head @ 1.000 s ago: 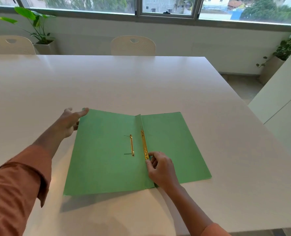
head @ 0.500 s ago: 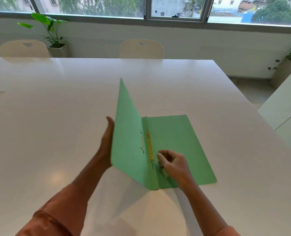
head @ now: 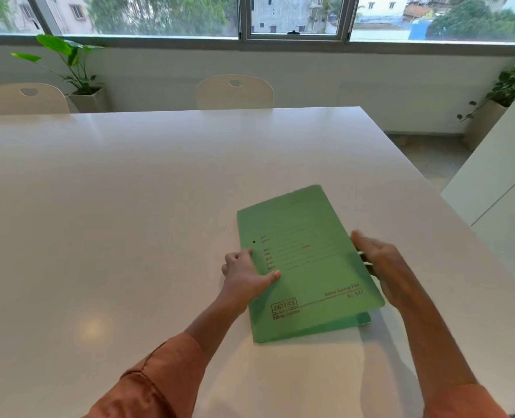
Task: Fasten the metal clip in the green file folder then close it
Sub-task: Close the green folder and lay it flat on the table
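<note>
Left hand (head: pixel 244 276) fingers are loosely spread, thumb pressing flat on the front cover near the spine edge, other fingers curled at the edge; pressing, not gripping. Right hand (head: pixel 383 267) fingers are extended along the open edge of the green file folder (head: pixel 307 263), touching it; whether fingertips are tucked under the cover I cannot tell. Folder lies on the white table (head: pixel 129 221), near the right front corner, printed cover up, "DELUXE" label facing the person. Cover is almost down; the near right corner gapes slightly, back flap showing beneath. Metal clip is hidden inside, so fastening can't be confirmed. Judged: closing nearly done, only flattening left. Folder contents not visible.
</note>
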Motion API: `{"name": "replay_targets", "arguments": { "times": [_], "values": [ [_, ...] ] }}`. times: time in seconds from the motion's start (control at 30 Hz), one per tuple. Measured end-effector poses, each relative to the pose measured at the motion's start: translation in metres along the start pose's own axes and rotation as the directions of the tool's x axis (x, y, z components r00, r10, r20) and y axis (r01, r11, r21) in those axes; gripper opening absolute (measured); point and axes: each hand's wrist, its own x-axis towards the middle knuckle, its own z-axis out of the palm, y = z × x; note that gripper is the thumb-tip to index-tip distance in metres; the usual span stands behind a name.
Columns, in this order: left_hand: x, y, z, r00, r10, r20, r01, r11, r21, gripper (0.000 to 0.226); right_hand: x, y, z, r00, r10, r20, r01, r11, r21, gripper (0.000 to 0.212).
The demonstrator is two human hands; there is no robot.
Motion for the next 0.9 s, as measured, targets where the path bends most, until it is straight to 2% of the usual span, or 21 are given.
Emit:
{"name": "replay_targets", "arguments": {
  "times": [0.07, 0.13, 0.2, 0.33, 0.4, 0.53, 0.7, 0.8, 0.9],
  "values": [
    [0.003, 0.002, 0.003, 0.998, -0.03, -0.059, 0.03, 1.0, 0.004, 0.094, 0.002, 0.014, 0.0, 0.997, -0.069, -0.047, 0.052, 0.952, -0.301, 0.045],
    [0.005, 0.006, 0.005, 0.992, -0.078, -0.099, 0.074, 0.997, -0.035, 0.094, 0.002, 0.027, 0.008, 0.992, -0.125, -0.03, 0.093, 0.858, -0.504, 0.053],
    [0.008, 0.01, 0.005, 0.987, -0.14, -0.085, 0.126, 0.98, -0.152, 0.09, 0.003, 0.038, 0.016, 0.984, -0.17, -0.062, 0.103, 0.805, -0.584, 0.061],
    [0.007, 0.009, 0.003, 0.989, -0.141, 0.053, 0.148, 0.849, -0.507, 0.048, 0.003, 0.05, 0.027, 0.972, -0.175, -0.158, 0.023, 0.736, -0.677, 0.08],
    [0.002, 0.007, 0.005, 0.993, -0.107, 0.05, 0.116, 0.805, -0.582, 0.045, 0.002, 0.053, 0.031, 0.967, -0.163, -0.197, -0.019, 0.724, -0.69, 0.085],
    [-0.007, 0.002, 0.011, 1.0, -0.016, -0.006, 0.01, 0.806, -0.592, 0.057, -0.001, 0.054, 0.037, 0.956, -0.17, -0.239, -0.045, 0.719, -0.693, 0.082],
    [-0.015, -0.002, 0.022, 0.992, 0.107, 0.069, -0.027, 0.709, -0.705, 0.077, -0.006, 0.056, 0.048, 0.945, -0.18, -0.273, -0.062, 0.721, -0.69, 0.085],
    [-0.012, -0.006, 0.014, 0.986, 0.163, 0.043, -0.072, 0.642, -0.764, 0.079, -0.007, 0.054, 0.051, 0.932, -0.201, -0.301, -0.013, 0.813, -0.582, 0.085],
    [-0.001, -0.009, -0.009, 0.972, 0.235, 0.024, -0.127, 0.602, -0.789, 0.079, -0.005, 0.049, 0.051, 0.943, -0.153, -0.294, 0.057, 0.949, -0.31, 0.077]
  ]
}}
